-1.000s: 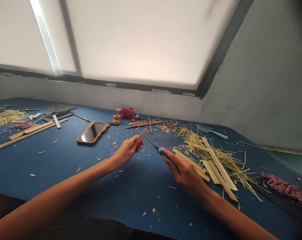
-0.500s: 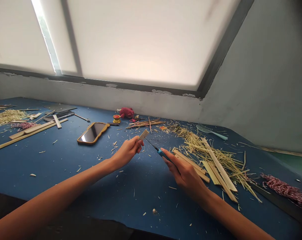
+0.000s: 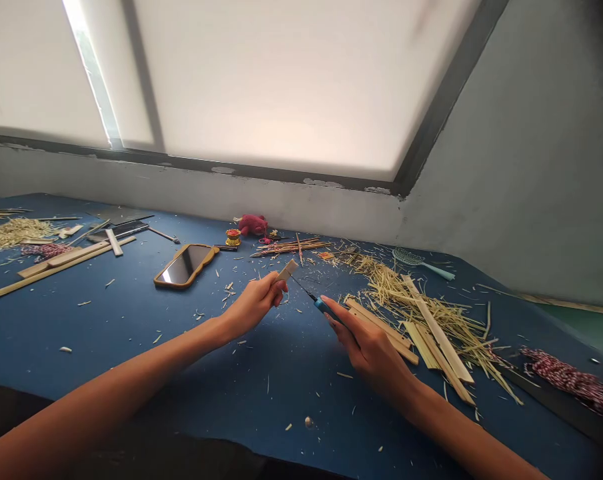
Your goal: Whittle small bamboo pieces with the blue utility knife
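Note:
My left hand [image 3: 261, 293] pinches a short, flat strip of pale bamboo [image 3: 289, 268], its free end pointing up and to the right. Closed around a blue handle, my right hand [image 3: 366, 337] grips a slim tool [image 3: 324, 307] with a thin dark shaft. The shaft slants up to the left and its tip meets the strip, or lies right beside it. Whether that shaft is a blade or a file is too small to tell. Both hands are above the blue table [image 3: 261, 393], which is strewn with small shavings.
A phone [image 3: 187, 267] in a yellow case lies left of my hands. Right are split bamboo slats [image 3: 436, 330], a heap of shavings [image 3: 396, 287], a hairbrush [image 3: 424, 262] and speckled cord [image 3: 571, 377]. A red plush toy [image 3: 252, 225] and thin sticks [image 3: 294, 246] sit behind.
Hardly anything differs. Both hands keep their grip and place, with the tool's tip still at the end of the bamboo strip.

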`<state>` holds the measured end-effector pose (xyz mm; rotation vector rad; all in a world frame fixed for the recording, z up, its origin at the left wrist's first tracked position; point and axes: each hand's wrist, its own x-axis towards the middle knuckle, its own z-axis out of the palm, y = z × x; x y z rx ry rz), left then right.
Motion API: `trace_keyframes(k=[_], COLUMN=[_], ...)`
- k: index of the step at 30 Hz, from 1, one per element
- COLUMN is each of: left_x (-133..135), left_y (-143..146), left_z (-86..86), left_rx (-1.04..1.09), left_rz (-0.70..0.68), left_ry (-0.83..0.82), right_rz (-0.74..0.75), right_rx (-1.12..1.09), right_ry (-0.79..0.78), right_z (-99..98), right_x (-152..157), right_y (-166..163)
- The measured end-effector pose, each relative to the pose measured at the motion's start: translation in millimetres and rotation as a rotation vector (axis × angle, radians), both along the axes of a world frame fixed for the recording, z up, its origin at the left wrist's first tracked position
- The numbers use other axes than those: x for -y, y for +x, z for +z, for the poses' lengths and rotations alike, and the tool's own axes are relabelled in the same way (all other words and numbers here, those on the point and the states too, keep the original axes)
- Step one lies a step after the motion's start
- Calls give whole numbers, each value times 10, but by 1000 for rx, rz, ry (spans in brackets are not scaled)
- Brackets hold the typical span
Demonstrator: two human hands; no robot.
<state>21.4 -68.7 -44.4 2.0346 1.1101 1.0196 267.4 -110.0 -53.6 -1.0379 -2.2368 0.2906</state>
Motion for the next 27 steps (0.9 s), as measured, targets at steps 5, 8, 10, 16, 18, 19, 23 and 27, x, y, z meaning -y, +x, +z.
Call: trace_keyframes(k=[5, 8, 10, 16, 18, 19, 23, 27], left_x=[6, 29, 42, 66, 72, 72, 57, 39], left_y=[-10, -3, 6, 40, 47, 49, 41, 48], left_z=[5, 21, 28, 50, 62, 69, 99, 108], left_rx=[-112, -117, -99, -41, -22, -15, 17, 72], left_rz=[66, 104, 124, 166, 175, 181, 202, 219], left_ry=[108, 165, 199, 244, 250, 251, 252, 288], right_rz=[-12, -25, -19, -49, -56, -56, -52, -64], right_rx=[-5, -15, -26, -32, -25, -19, -9, 1], right_ry=[45, 86, 108, 119, 125, 126, 143, 152], right_z=[21, 27, 24, -10, -1, 11, 86, 158], right_x=[3, 1, -4, -38, -39, -35, -2, 34], right_y=[4, 1, 1, 10, 3, -3, -37, -69])
